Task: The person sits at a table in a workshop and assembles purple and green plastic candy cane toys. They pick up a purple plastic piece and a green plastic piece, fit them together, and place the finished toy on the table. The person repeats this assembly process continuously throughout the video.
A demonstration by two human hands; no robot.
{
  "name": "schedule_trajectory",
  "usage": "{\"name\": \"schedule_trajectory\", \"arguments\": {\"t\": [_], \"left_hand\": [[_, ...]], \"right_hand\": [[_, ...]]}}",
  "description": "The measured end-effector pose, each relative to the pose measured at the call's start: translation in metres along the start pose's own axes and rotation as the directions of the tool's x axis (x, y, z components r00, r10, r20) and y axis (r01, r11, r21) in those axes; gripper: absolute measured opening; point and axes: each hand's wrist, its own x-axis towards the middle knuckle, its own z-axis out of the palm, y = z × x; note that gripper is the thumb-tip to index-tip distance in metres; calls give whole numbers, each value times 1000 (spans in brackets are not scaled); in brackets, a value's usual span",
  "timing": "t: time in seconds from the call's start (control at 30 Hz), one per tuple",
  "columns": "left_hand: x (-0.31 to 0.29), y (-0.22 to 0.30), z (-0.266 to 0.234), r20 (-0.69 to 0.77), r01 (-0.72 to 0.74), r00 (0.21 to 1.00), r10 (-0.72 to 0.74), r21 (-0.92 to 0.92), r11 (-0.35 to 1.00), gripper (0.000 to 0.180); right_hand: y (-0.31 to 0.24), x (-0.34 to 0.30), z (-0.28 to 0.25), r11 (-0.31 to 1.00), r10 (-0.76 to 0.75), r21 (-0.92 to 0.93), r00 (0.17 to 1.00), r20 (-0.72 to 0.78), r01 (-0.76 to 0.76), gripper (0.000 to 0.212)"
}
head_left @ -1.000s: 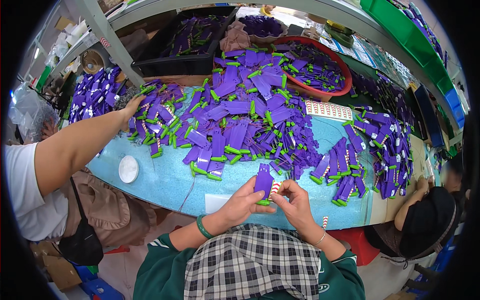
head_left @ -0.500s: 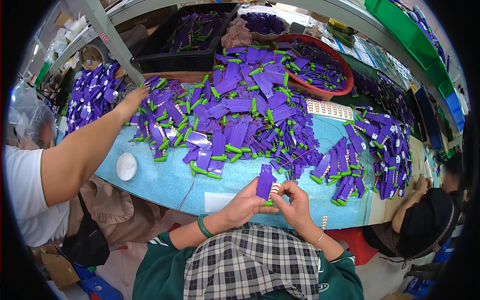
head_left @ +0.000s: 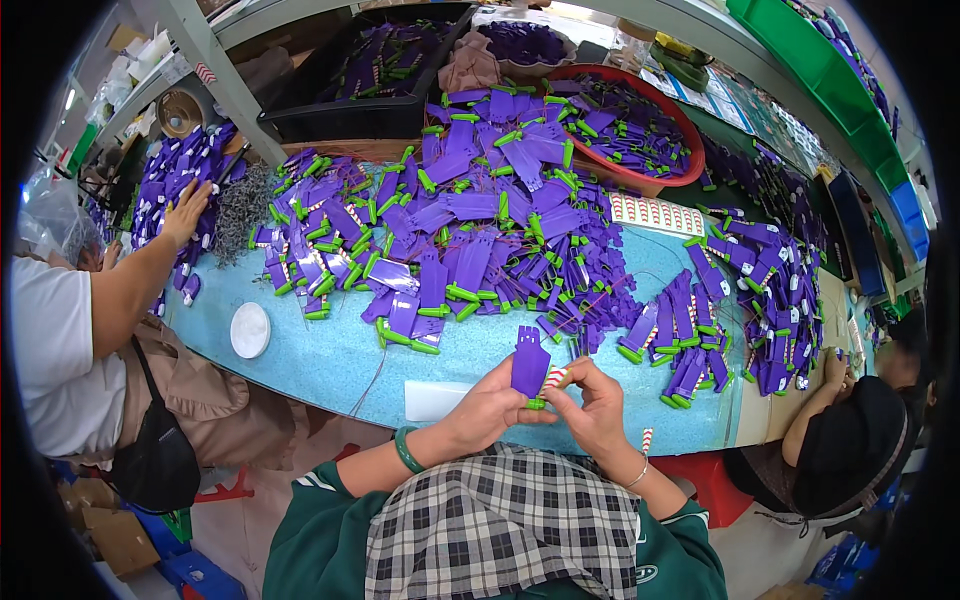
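Note:
Near the table's front edge, my left hand [head_left: 490, 405] is closed on a flat purple plastic part [head_left: 530, 360] with a bright green end, held upright. My right hand [head_left: 592, 398] pinches a small red-and-white chevron sticker [head_left: 554, 377] against the part's right side. The fingertips of both hands almost meet there. A similar striped strip [head_left: 647, 440] is stuck at my right wrist. Beyond my hands spreads a large pile of purple parts with green ends [head_left: 470, 250]. A smaller group [head_left: 685, 335] lies to the right, some pieces bearing striped stickers.
A sheet of chevron stickers [head_left: 657, 215] lies behind the pile. Farther back are a red basin [head_left: 697, 165] and a black tray [head_left: 350, 122] of parts. A round white lid [head_left: 250, 330] and a white card [head_left: 432, 401] rest on the blue table [head_left: 310, 350]. Co-workers sit left and right.
The left co-worker's hand has moved left, from the green-ended pile to the purple parts farther left. My hands have barely shifted around the purple part and the sticker.

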Motion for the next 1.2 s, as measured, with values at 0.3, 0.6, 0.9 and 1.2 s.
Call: {"name": "schedule_trajectory", "arguments": {"t": [0.3, 0.6, 0.9, 1.2], "left_hand": [[-3, -2, -1, 16, -15, 1000, 15, -17, 1000, 47], [-4, -1, 2, 22, -30, 999, 30, 15, 999, 44], [-3, -3, 6, -26, -46, 998, 58, 318, 947, 28], [-5, -11, 4, 65, -206, 978, 197, 413, 887, 26]], "right_hand": [[1, -5, 2, 993, 112, 31, 991, 72, -115, 12], [3, -5, 2, 993, 102, 45, 991, 86, -107, 13], [0, -5, 4, 998, 29, -61, 998, -51, -33, 15], [-11, 2, 2, 895, -324, -341, 944, -55, 287, 17]]}}
